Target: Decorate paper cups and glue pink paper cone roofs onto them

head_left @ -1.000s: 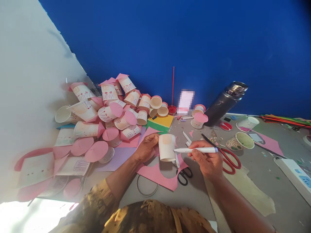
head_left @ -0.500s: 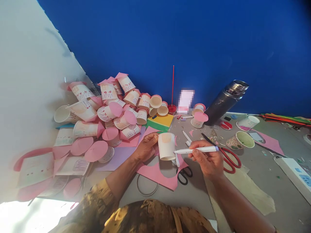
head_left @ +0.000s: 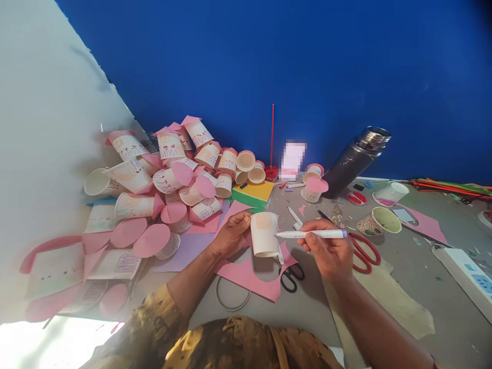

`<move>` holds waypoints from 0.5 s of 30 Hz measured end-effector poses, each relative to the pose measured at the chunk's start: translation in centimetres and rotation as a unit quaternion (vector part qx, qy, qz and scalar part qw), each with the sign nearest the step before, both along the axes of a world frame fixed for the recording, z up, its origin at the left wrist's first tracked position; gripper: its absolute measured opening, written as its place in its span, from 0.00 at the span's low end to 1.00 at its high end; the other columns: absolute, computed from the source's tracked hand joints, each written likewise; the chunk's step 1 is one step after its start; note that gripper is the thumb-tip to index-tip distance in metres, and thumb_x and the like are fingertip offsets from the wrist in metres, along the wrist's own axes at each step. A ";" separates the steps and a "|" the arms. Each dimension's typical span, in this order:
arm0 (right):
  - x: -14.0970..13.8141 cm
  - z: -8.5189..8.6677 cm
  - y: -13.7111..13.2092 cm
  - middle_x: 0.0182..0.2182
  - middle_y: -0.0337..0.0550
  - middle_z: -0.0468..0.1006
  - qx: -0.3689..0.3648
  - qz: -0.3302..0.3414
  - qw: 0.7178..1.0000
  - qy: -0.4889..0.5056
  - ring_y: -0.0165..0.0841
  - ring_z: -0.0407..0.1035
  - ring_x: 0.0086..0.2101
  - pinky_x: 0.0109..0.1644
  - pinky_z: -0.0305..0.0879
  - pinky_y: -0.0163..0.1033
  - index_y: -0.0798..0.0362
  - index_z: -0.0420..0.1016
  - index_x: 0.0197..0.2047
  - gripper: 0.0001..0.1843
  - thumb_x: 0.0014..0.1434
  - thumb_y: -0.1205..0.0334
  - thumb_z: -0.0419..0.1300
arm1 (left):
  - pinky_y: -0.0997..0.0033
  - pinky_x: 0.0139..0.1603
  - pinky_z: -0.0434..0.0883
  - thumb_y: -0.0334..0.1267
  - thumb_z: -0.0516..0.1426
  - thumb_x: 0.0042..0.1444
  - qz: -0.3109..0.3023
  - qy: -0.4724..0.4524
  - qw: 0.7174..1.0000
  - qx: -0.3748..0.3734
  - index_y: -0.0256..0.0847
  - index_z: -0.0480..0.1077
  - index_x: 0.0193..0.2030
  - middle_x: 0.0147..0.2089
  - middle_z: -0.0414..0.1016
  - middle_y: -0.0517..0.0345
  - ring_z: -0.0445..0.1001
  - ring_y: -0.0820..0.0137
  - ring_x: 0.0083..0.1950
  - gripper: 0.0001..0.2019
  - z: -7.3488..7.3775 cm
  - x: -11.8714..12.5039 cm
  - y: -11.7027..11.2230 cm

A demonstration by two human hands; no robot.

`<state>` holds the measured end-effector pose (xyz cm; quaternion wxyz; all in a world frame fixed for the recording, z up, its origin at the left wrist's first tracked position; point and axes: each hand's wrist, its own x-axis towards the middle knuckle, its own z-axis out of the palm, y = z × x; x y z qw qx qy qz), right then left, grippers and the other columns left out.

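Above the table's middle, my left hand point(head_left: 233, 233) is closed on the rim side of a white paper cup point(head_left: 265, 242). The cup is nearly upright and bears a pale orange patch near its top. My right hand point(head_left: 328, 251) pinches a white marker point(head_left: 307, 234) with a purple end, held almost level. Its left tip is at the cup's right side; whether it touches, I cannot tell. Beneath the cup lies a cut pink paper sheet point(head_left: 246, 279), beside the black handles of a pair of scissors point(head_left: 291, 277).
Decorated paper cups point(head_left: 134, 205) with pink paper tops are piled at the left. Red-handled scissors point(head_left: 363, 251) lie right of my right hand. A dark thermos point(head_left: 353, 166) leans by the blue wall, and a power strip point(head_left: 467, 274) sits at the right edge.
The cup has tipped slightly and its lower edge sits a bit lower. The marker has become more level, its tip rising a little along the cup's side.
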<state>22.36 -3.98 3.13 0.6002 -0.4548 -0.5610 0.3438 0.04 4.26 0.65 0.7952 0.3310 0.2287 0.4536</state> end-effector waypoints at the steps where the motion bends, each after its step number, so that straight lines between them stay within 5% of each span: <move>1: 0.0 0.0 0.0 0.26 0.40 0.80 -0.003 0.001 1.000 -0.001 0.29 0.71 0.23 0.25 0.67 0.32 0.50 0.80 0.41 0.08 0.67 0.56 0.63 | 0.74 0.35 0.69 0.46 0.74 0.47 0.001 -0.001 1.000 0.000 0.36 0.74 0.27 0.28 0.75 0.60 0.71 0.74 0.31 0.18 0.0 0.0 0.0; 15: -0.1 0.3 0.1 0.24 0.40 0.79 -0.012 0.000 1.000 -0.003 0.29 0.70 0.22 0.24 0.67 0.32 0.51 0.80 0.39 0.09 0.66 0.54 0.64 | 0.73 0.37 0.71 0.47 0.74 0.47 -0.002 -0.003 1.000 0.003 0.36 0.76 0.29 0.31 0.77 0.58 0.75 0.72 0.34 0.17 -0.5 -0.1 0.1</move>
